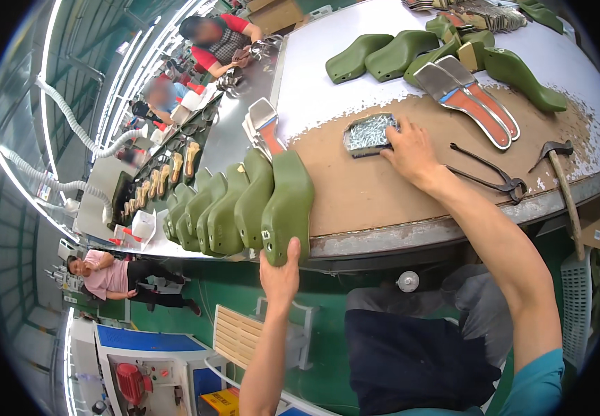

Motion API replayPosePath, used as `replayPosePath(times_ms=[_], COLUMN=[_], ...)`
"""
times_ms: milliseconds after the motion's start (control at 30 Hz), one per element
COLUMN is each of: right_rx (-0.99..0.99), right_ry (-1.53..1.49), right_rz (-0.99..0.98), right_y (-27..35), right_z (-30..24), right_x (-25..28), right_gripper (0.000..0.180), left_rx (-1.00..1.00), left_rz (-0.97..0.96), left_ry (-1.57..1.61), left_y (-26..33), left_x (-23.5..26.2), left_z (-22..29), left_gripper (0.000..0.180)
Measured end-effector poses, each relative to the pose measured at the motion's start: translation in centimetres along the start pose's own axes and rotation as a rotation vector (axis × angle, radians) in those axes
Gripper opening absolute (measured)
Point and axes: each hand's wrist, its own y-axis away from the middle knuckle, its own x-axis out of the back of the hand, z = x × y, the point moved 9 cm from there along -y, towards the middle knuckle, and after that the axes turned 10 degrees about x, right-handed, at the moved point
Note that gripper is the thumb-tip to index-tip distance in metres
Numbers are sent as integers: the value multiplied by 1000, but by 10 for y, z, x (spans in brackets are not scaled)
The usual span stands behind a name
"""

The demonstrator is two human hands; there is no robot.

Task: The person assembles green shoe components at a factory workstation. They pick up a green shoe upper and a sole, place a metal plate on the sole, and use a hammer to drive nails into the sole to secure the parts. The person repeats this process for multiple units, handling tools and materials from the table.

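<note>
We are gripping the nearest green shoe last [287, 208] at its near end with our left hand [280, 272], fingers wrapped up around its lower edge where it overhangs the near rim of the counter [383, 201]; it is standing at the right end of a row of similar lasts [213, 215] running off to the left. Our right hand [411, 149] is reaching farther in, its fingers spread and dipping toward a small tray of metal tacks [369, 133] on the brown surface. We judge that we are picking up a last and gathering tacks for it; the next move is calling for a firm pinch on a few tacks and a clean lift of the last. Pincers [490, 177] and a hammer [563, 187] are lying to the right, and insoles [473, 104] farther off. Whether the right fingertips are already holding any tacks is hard to make out, and the left palm is hidden behind the last.
</note>
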Motion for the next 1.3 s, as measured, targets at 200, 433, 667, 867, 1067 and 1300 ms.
replayPosePath(times_ms=[200, 433, 667, 867, 1067, 1300], right_rx=[105, 107, 87, 115, 126, 158], right_ry=[-51, 8, -18, 47, 88, 68], right_rz=[196, 177, 112, 139, 91, 155], right_y=[28, 32, 26, 27, 25, 22], right_z=[18, 18, 11, 13, 11, 3], right_x=[15, 11, 16, 15, 12, 24], right_gripper=[37, 45, 45, 47, 54, 44], left_rx=[-50, -369, -445, -132, 73, -316], left_rz=[-6, 177, 172, -99, -333, -135], left_ry=[5, -263, -456, -593, -751, -433], left_y=[-17, -19, -159, -293, -364, -329], left_x=[5, 36, 7, -85, -149, -189], left_z=[13, 80, 137, 133, 83, 159], left_gripper=[46, 39, 53, 99, 117, 96])
